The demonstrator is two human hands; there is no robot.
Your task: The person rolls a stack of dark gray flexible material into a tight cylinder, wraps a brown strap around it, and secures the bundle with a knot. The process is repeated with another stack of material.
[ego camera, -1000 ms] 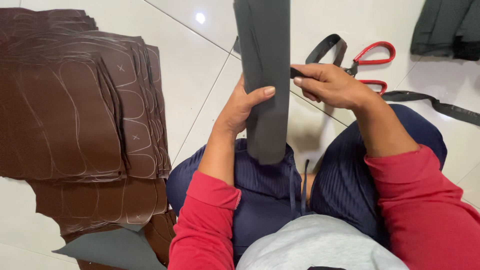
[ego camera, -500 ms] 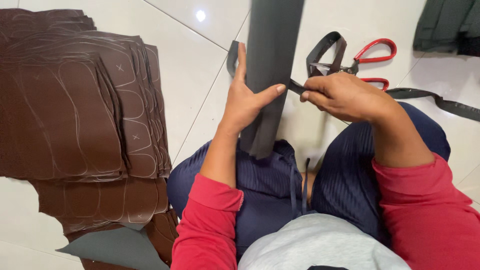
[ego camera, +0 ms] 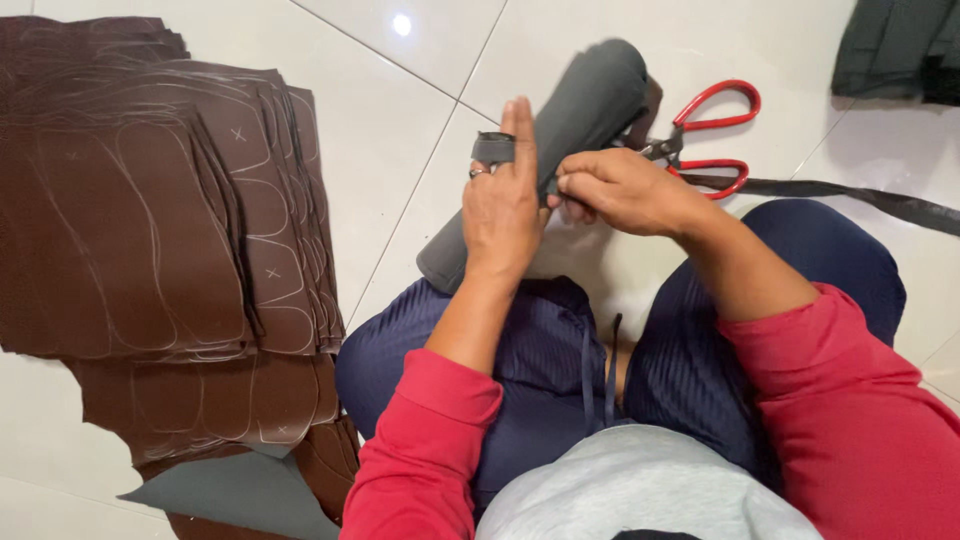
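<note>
**Roll tipped down, strip now across it**

Lowered and swung over since the earlier frames, the dark grey roll (ego camera: 585, 110) no longer stands upright out of the top of the view; you now have it lying slantwise over your lap, its near end down by your left knee and its far end up beside the red-handled scissors (ego camera: 712, 140). Your left hand (ego camera: 503, 215), which gripped the roll's side with the thumb around it, now lies flat against it with the fingers straight and together, the index tip pressing a narrow dark strip (ego camera: 492, 148) onto the roll. Your right hand (ego camera: 615, 190) has stayed close on the other side; its fingers are curled and pinched together, seemingly on the strip where it crosses the roll, though the exact contact is hidden behind your left hand.

By my reading, the strip is being drawn around the roll to bind it, and the wrap is only started: one band shows, no knot.

Beside you on the tiled floor (ego camera: 400, 90) the stack of brown leather pieces (ego camera: 150, 230) with chalk outlines lies untouched, well apart from both hands. A long dark band (ego camera: 850, 192) trails off to the right past the scissors.
</note>
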